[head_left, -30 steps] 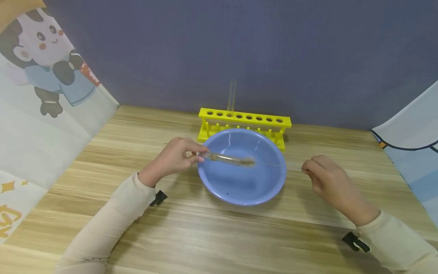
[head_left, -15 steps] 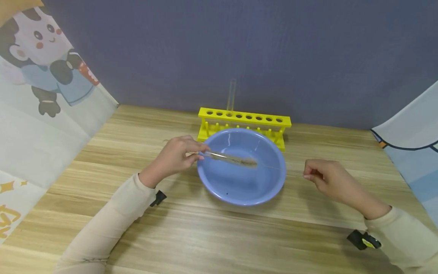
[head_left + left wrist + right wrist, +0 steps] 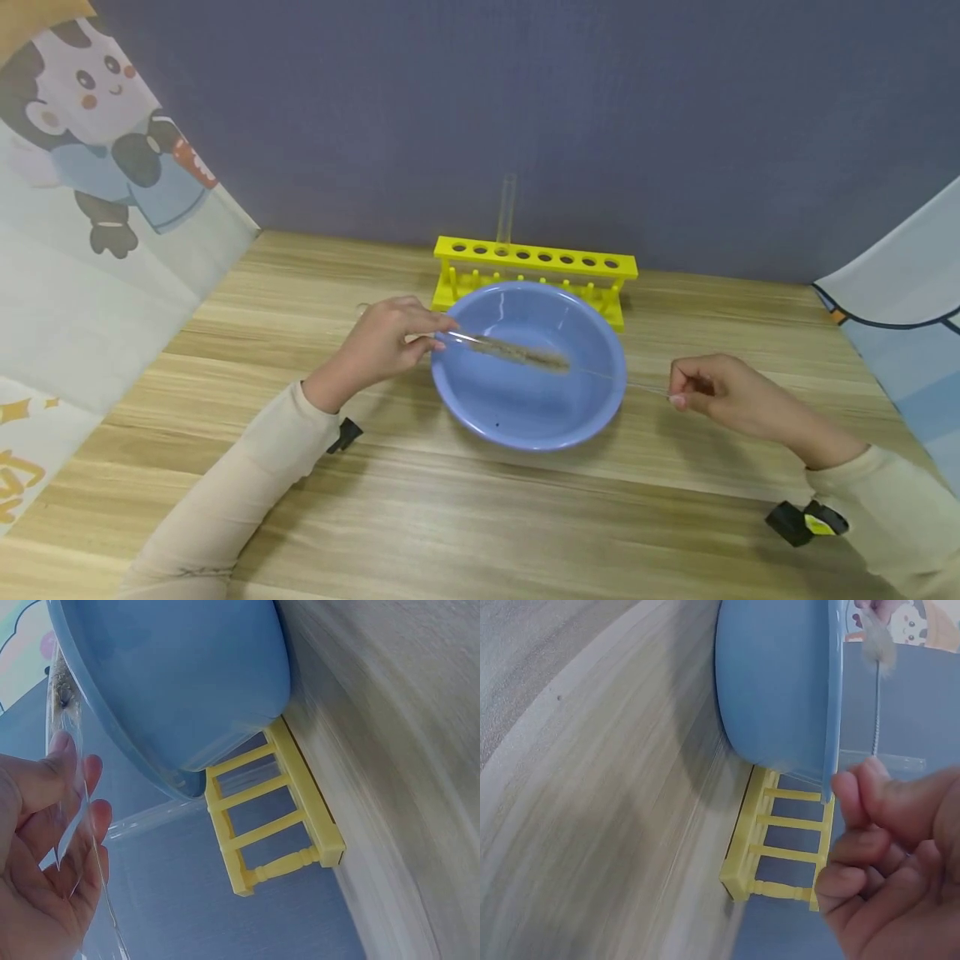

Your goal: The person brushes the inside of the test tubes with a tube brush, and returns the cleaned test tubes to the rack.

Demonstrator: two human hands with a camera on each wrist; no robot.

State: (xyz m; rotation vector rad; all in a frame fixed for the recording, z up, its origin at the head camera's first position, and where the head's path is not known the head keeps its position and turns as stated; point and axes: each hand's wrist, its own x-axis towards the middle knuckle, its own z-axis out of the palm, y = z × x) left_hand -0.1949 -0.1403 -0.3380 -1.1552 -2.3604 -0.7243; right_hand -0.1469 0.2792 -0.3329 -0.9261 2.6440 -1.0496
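Over the blue basin [image 3: 525,425], my left hand [image 3: 386,342] grips a clear test tube [image 3: 459,337] between thumb and fingers. The tube is tilted slightly down to the right. A tan-bristled test tube brush [image 3: 517,352] lies along it; bristles show through the wall in the left wrist view, and a fluffy tuft [image 3: 879,651] shows in the right wrist view. Exactly where the tube's mouth ends is unclear. To the right of the basin, my right hand [image 3: 738,400] pinches the brush's thin twisted wire handle [image 3: 876,712] between thumb and forefinger.
Directly behind the basin stands a yellow test tube rack [image 3: 536,257], with another clear test tube [image 3: 507,208] upright in one hole. A dark speck [image 3: 497,425] sits on the basin's near inner side. A dark blue panel [image 3: 562,108] closes off the table's back.
My right hand has moved slightly right and toward me, turning at the wrist. The brush bristles have shifted a little to the right. The left hand has stayed nearly still.
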